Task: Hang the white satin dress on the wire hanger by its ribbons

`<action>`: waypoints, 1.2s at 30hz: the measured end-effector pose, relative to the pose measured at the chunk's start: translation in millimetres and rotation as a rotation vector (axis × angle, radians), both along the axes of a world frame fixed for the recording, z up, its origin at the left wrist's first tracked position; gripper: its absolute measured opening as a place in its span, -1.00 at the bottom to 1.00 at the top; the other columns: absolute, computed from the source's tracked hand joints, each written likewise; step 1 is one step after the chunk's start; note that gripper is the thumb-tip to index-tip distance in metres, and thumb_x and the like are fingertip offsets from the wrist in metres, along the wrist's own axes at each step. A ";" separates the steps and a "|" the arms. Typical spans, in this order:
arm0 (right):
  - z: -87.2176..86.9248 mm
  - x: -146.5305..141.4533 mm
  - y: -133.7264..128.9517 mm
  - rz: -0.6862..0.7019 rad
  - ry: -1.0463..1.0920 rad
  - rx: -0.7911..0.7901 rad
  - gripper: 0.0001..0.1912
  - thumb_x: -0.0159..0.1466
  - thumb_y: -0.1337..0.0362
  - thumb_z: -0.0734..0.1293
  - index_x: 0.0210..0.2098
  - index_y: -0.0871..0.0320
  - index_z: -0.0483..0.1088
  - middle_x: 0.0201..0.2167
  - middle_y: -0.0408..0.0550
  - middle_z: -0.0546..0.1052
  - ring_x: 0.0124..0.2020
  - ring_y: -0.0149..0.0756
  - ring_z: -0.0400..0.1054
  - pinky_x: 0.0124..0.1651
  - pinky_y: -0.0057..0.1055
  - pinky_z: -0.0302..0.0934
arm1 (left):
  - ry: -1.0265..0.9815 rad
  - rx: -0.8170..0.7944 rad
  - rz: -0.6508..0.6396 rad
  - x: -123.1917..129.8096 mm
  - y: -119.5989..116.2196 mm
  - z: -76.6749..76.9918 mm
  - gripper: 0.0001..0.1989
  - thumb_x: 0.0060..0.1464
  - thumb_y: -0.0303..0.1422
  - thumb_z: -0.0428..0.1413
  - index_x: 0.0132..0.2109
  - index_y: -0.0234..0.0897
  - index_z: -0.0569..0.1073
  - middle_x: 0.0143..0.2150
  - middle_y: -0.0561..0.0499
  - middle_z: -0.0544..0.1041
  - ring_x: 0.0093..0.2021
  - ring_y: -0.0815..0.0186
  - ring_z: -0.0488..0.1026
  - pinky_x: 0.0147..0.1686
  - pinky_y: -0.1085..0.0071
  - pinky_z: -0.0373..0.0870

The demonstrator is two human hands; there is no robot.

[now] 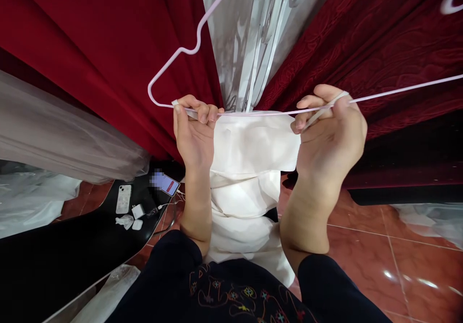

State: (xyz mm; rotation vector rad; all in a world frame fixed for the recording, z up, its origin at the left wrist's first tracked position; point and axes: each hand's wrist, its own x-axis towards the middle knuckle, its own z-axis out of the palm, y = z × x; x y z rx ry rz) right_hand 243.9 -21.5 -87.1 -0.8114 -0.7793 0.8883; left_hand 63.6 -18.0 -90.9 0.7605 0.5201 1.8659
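Observation:
A pale pink wire clothes hanger [398, 90] is held up across my view, its long bottom bar running left to right. White cloth [256, 144] hangs below the bar between my forearms and drops in folds toward the floor; what kind of garment it is I cannot make out. My left hand [197, 130] is closed at the bar's left end, pinching a narrow white strap [191, 114] against it. Further right, my right hand [333, 134] holds a second white strap [318, 115], stretched slantwise across the bar between thumb and curled fingers.
Deep red curtains [108, 48] hang on both sides, with clear plastic-covered material [235, 48] between them. On a black bench [83, 236] at left lie a lit phone [167, 184], a white phone [124, 199] and a charger [138, 211]. The floor [361, 245] is reddish tile.

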 end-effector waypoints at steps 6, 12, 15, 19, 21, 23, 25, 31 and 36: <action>-5.6 -2.2 4.0 -0.105 -0.007 0.019 -0.78 0.29 -0.03 0.27 -0.35 -0.06 0.31 -0.52 -0.12 0.33 -0.38 -0.28 0.32 -0.15 -0.15 0.38 | -0.019 0.009 -0.080 -1.4 -1.7 -4.1 -0.61 0.54 -0.25 -0.20 -0.22 -0.20 0.42 -0.43 0.10 0.25 -0.36 0.40 0.40 -0.03 0.38 0.56; -13.3 5.1 15.1 -0.017 0.016 0.131 -0.67 0.29 -0.08 0.30 -0.37 0.01 0.23 -0.55 -0.18 0.22 -0.33 -0.30 0.45 -0.15 -0.22 0.42 | 0.089 -0.082 -0.109 -10.3 0.5 -6.8 -0.70 0.49 -0.20 -0.07 -0.16 -0.18 0.47 -0.27 -0.01 0.48 -0.08 0.30 0.58 -0.51 0.60 0.34; -18.2 10.2 18.4 0.076 0.062 0.149 -0.65 0.30 -0.07 0.33 -0.36 0.04 0.23 -0.55 -0.22 0.21 -0.43 -0.38 0.42 -0.27 -0.33 0.36 | 0.254 -0.097 0.005 -22.2 1.1 -12.4 -0.66 0.40 -0.08 0.04 -0.04 -0.22 0.56 -0.13 -0.12 0.62 -0.10 0.23 0.64 -0.59 0.60 0.23; -24.3 14.1 23.5 0.096 0.045 0.148 -0.61 0.27 -0.10 0.36 -0.34 0.05 0.21 -0.55 -0.24 0.19 -0.43 -0.39 0.41 -0.26 -0.34 0.36 | 0.511 -0.137 0.159 -41.6 -6.3 -14.4 -0.72 0.35 -0.28 0.08 0.01 -0.25 0.65 -0.07 -0.17 0.69 -0.42 0.35 0.59 -0.69 0.51 0.10; -25.7 12.1 26.6 0.100 0.056 0.132 -0.60 0.25 -0.12 0.36 -0.35 0.04 0.21 -0.55 -0.25 0.19 -0.43 -0.38 0.40 -0.26 -0.32 0.37 | 0.615 -0.123 0.261 -50.8 -11.2 -9.9 -0.66 0.31 -0.50 0.02 -0.03 -0.22 0.69 -0.09 -0.09 0.70 -0.56 0.46 0.45 -0.69 0.48 0.07; -26.3 7.2 28.5 0.122 0.086 0.117 -0.59 0.23 -0.13 0.38 -0.36 0.04 0.22 -0.56 -0.24 0.19 -0.43 -0.37 0.39 -0.25 -0.28 0.39 | 0.695 -0.064 0.355 -59.7 -15.2 -2.7 -0.50 0.25 -0.69 -0.07 -0.09 -0.17 0.71 -0.15 0.02 0.70 -0.61 0.52 0.26 -0.66 0.46 0.09; -26.4 1.6 28.6 0.148 0.132 0.103 -0.62 0.24 -0.11 0.38 -0.36 0.03 0.25 -0.55 -0.23 0.21 -0.42 -0.38 0.39 -0.23 -0.26 0.41 | 0.747 -0.015 0.387 -69.2 -17.8 4.8 -0.37 0.20 -0.82 -0.15 -0.14 -0.16 0.72 -0.22 0.10 0.67 -0.57 0.50 0.17 -0.59 0.47 0.15; -26.4 1.6 24.7 0.155 0.135 0.084 -0.58 0.20 -0.14 0.40 -0.36 0.03 0.24 -0.54 -0.23 0.21 -0.41 -0.37 0.38 -0.20 -0.26 0.41 | 0.972 0.015 0.376 -102.1 -23.1 15.5 -0.30 0.21 -0.84 -0.18 0.03 -0.13 0.70 -0.09 0.13 0.68 -0.48 0.40 0.19 -0.46 0.35 0.17; -27.9 9.9 27.6 0.140 0.074 0.090 -0.61 0.26 -0.13 0.34 -0.34 0.03 0.22 -0.53 -0.21 0.15 -0.40 -0.36 0.37 -0.23 -0.26 0.40 | 1.102 0.068 0.448 -108.2 -27.2 22.0 -0.39 0.29 -0.76 -0.08 0.05 -0.05 0.70 -0.05 0.10 0.65 -0.30 0.26 0.34 -0.22 0.28 0.32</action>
